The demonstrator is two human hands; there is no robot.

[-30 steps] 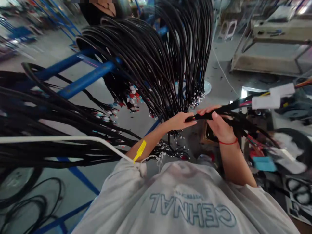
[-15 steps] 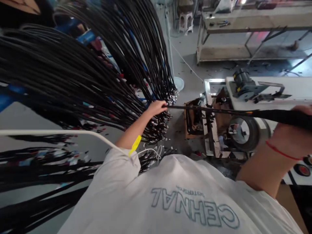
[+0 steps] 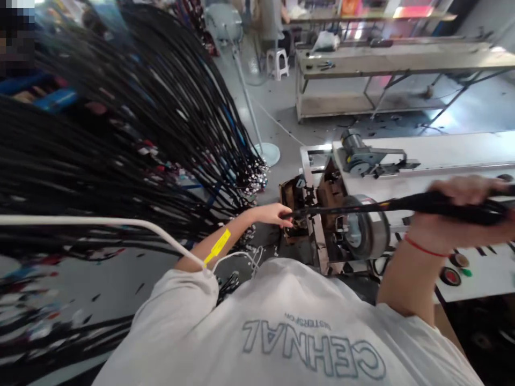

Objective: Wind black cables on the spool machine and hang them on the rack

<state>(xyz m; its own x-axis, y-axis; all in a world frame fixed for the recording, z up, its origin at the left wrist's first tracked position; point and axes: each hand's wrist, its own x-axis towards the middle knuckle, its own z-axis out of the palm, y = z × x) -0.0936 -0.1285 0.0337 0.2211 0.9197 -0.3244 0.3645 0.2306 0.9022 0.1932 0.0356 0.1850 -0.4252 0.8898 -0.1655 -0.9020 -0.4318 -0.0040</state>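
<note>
One black cable bundle point(image 3: 418, 202) runs left to right on my feed; the left grip point(image 3: 276, 215) is pinched on its thin left stretch; the right grip point(image 3: 444, 233), blurred, wraps its thick right part above the white table point(image 3: 454, 151); I read CEHNAL, upside down, on the near white shirt point(image 3: 314, 348); any print on the yellow tag point(image 3: 218, 247) at left I cannot make out.
</note>
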